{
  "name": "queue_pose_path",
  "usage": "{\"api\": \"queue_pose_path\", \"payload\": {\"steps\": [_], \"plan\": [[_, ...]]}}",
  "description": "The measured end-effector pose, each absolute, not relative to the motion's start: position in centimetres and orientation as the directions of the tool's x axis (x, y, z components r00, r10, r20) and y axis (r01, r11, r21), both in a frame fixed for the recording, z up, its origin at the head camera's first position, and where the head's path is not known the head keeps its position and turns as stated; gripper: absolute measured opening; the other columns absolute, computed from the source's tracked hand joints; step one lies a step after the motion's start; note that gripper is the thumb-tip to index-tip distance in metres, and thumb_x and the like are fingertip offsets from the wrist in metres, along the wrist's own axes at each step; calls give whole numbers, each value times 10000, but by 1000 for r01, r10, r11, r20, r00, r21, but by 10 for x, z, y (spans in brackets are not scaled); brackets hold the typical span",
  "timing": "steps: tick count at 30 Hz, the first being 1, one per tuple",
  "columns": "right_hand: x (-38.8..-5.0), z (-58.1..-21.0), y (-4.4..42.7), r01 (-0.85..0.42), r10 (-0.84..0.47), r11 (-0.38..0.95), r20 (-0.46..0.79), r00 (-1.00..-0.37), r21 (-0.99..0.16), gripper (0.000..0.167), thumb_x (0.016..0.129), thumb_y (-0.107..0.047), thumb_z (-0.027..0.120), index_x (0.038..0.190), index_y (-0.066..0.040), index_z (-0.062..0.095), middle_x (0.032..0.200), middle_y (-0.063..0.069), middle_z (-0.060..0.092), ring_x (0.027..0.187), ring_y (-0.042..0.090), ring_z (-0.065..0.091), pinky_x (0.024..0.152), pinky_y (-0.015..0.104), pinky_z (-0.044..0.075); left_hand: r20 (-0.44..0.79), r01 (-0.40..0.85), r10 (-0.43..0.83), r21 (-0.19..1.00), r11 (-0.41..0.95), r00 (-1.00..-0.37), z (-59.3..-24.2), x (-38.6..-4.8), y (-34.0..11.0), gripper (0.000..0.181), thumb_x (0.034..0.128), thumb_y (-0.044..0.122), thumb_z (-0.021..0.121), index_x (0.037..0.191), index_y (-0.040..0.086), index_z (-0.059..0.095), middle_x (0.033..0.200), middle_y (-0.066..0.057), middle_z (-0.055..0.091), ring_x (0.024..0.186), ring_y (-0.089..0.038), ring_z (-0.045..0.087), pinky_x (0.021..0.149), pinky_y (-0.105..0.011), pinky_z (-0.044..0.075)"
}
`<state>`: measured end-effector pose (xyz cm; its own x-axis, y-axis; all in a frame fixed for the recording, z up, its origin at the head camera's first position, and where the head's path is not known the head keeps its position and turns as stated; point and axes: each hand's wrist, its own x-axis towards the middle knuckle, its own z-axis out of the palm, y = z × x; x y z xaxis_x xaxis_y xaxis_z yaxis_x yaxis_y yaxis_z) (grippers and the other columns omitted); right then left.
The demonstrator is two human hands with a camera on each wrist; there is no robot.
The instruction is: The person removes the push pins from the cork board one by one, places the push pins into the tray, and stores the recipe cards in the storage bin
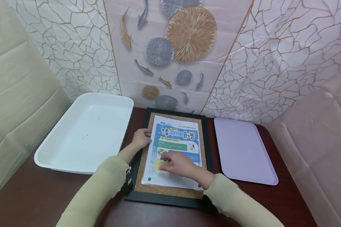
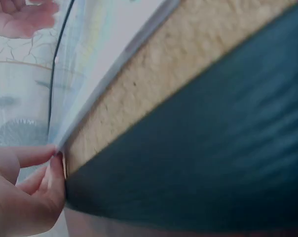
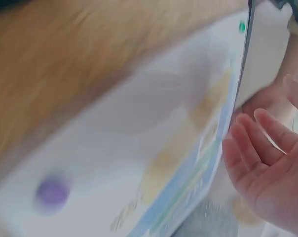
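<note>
A printed sheet with a blue layout and large characters lies on a cork board with a black frame. My left hand is at the sheet's left edge; in the left wrist view its thumb and fingers pinch that edge. Over the lower middle of the sheet hovers my right hand, fingers loosely bent and holding nothing visible. A green round pin head marks the sheet's lower left corner. A purple-blue one, blurred in the right wrist view, sits at the lower right.
To the left stands a white plastic tray with tiny dark specks inside. A flat lilac tray lies right of the board. All rest on a dark reddish-brown table. Patterned cloth hangs behind, with padded panels at both sides.
</note>
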<state>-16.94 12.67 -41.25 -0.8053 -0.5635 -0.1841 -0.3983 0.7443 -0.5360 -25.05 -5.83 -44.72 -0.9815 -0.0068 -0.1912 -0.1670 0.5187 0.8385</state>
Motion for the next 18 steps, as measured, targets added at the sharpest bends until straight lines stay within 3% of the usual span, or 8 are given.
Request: {"api": "queue_pose_path", "payload": {"steps": [5, 8, 18], "plan": [[-166, -426, 102, -363, -620, 702, -275, -735, -613, 305, 835, -299, 691, 1080, -118, 670, 789, -63, 621, 673, 32, 525, 617, 157, 427, -216, -193, -15, 836, 514, -976, -452, -252, -61, 438, 813, 24, 652, 1242, 11, 566, 1144, -161, 652, 1053, -272, 619, 881, -372, 522], [-164, -434, 93, -346, -639, 684, -299, -708, -643, 236, 822, -259, 709, 1001, -107, 684, 660, -66, 564, 574, 41, 485, 547, 149, 379, -224, -202, -19, 837, 508, -975, -453, -252, -61, 436, 813, 25, 653, 1240, 17, 566, 1137, -157, 650, 1043, -268, 617, 872, -366, 524], [-161, -436, 78, -367, -625, 726, -337, -704, -582, 56, 826, -182, 696, 833, -126, 698, 583, -65, 520, 536, 39, 462, 519, 146, 350, -239, -213, 4, 870, 444, -971, -456, -253, -65, 449, 825, 10, 639, 1264, 27, 544, 1137, -165, 631, 1005, -273, 628, 824, -345, 551]]}}
